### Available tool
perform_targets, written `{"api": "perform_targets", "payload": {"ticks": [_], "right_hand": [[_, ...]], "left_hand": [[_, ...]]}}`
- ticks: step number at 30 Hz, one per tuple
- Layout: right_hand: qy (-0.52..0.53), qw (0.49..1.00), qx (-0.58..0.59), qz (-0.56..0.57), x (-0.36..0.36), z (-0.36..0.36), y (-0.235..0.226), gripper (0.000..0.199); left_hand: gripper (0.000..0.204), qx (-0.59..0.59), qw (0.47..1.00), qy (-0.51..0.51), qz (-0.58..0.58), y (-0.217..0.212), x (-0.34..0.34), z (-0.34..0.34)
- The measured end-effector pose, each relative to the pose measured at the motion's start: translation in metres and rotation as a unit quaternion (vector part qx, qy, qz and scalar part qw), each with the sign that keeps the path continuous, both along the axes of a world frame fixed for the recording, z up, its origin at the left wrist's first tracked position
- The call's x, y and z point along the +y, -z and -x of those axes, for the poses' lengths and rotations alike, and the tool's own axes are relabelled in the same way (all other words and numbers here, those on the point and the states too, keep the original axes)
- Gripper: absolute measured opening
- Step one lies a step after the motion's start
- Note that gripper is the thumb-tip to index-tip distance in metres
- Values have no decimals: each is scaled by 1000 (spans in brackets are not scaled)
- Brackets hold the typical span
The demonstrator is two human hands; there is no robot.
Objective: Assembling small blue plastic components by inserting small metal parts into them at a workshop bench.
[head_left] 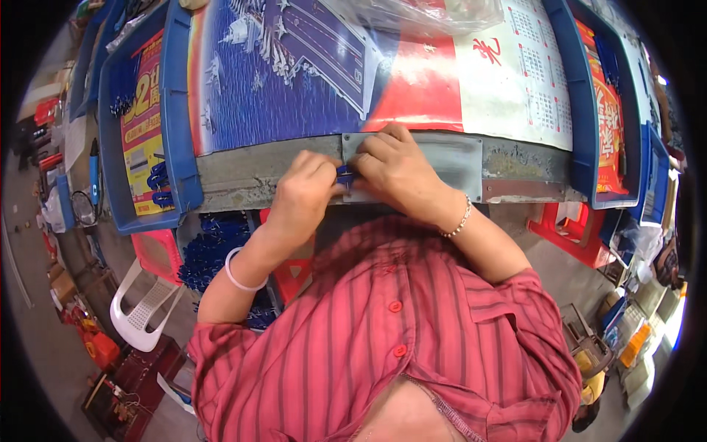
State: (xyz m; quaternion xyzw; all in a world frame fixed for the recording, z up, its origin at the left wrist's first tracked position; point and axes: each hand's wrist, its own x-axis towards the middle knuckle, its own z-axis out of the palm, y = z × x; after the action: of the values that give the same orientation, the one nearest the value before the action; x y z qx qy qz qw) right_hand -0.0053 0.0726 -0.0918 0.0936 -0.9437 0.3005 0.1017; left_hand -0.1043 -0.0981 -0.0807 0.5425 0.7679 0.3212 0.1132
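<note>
Both my hands meet at the table's front edge, fingers closed, around a small dark-blue piece [345, 176]. My left hand [303, 190] pinches its left side. On the other side, my right hand [392, 168] grips it with bent fingers, over a grey metal plate [456, 166] fixed along the edge. Most of the piece is hidden by my fingers, so its exact kind does not show. A blue tray [184, 147] to the left holds several blue looped pieces [159, 180] on a printed sheet.
Another blue tray [585, 118] stands to the right. Posters [294, 110] cover the tabletop, with a clear plastic bag [442, 18] at the far side. Under the table's left part lies a heap of blue pieces [213, 254], near a white plastic chair [143, 317] and a red stool [567, 232].
</note>
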Motion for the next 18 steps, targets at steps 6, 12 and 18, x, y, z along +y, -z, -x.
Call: {"api": "perform_targets", "payload": {"ticks": [6, 12, 18], "right_hand": [[127, 989, -51, -60, 54, -80, -17, 34], [42, 999, 1, -5, 16, -22, 4, 29], [51, 998, -29, -22, 33, -43, -12, 26]], "left_hand": [[8, -22, 994, 92, -59, 16, 68, -45], [27, -6, 999, 51, 1, 9, 17, -4], [17, -7, 997, 57, -42, 11, 41, -28]]}}
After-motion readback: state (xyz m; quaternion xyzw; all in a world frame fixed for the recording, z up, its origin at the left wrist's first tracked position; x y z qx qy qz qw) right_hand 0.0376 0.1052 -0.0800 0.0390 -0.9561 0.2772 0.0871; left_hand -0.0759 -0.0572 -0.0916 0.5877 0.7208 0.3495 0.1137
